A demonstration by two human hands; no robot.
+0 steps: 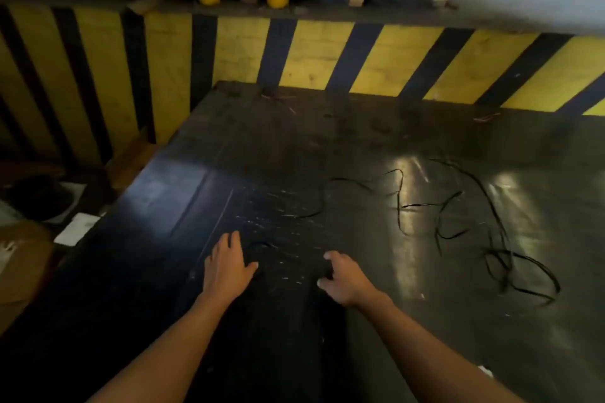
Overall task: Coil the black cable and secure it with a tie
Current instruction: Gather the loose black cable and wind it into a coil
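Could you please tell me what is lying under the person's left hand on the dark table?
A thin black cable loops across the scratched dark table and curls in beside the left hand. Whether its end lies under the palm is hidden.

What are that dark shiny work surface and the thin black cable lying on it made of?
The dark flat work surface looks like smooth painted metal or hard plastic sheet: it throws glossy light streaks and shows fine pale scratches, though the material itself is uncertain. The thin black cable looks rubber- or plastic-sheathed, flexible, lying in loose limp loops.
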